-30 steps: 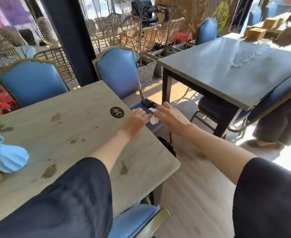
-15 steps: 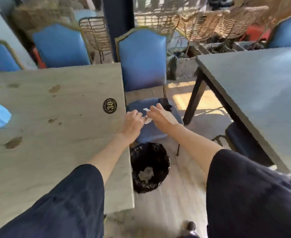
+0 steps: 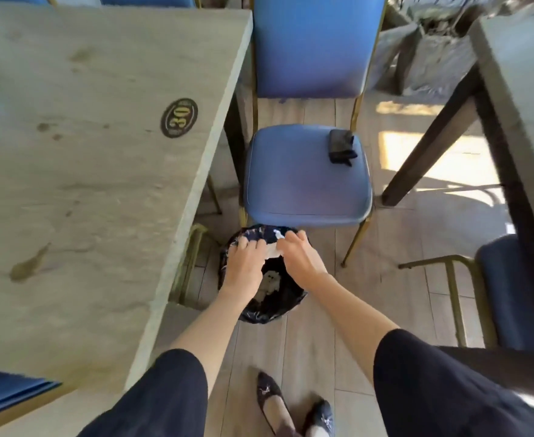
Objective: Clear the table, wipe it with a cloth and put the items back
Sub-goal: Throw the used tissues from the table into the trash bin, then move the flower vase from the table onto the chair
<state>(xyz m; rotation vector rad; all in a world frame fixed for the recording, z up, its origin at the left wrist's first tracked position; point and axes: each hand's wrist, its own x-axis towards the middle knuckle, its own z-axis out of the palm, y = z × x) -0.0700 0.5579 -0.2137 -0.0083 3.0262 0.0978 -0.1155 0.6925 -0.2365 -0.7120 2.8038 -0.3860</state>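
Crumpled white tissue [image 3: 273, 252]: soft, wadded; pinched between curled fingers of left hand [image 3: 243, 264] and right hand [image 3: 300, 258], lower centre; now over round black-lined bin [image 3: 259, 313], lowered from edge of pale wooden table [image 3: 101, 184].

The 2 arms reach forward and down, bare from the elbows, with dark sleeves [image 3: 165, 398] over the upper arms. The forearms converge so that the hands meet close together, backs facing up. The left hand [image 3: 243, 263] has its knuckles raised and its fingers curled down, holding 1 end of a scrap of white tissue [image 3: 273, 252]. The right hand [image 3: 300, 257] sits just beside it with the wrist slightly bent. Its thumb and fingertips pinch the other end, and 1 corner pokes up above its fingers. The 2 hands almost touch.
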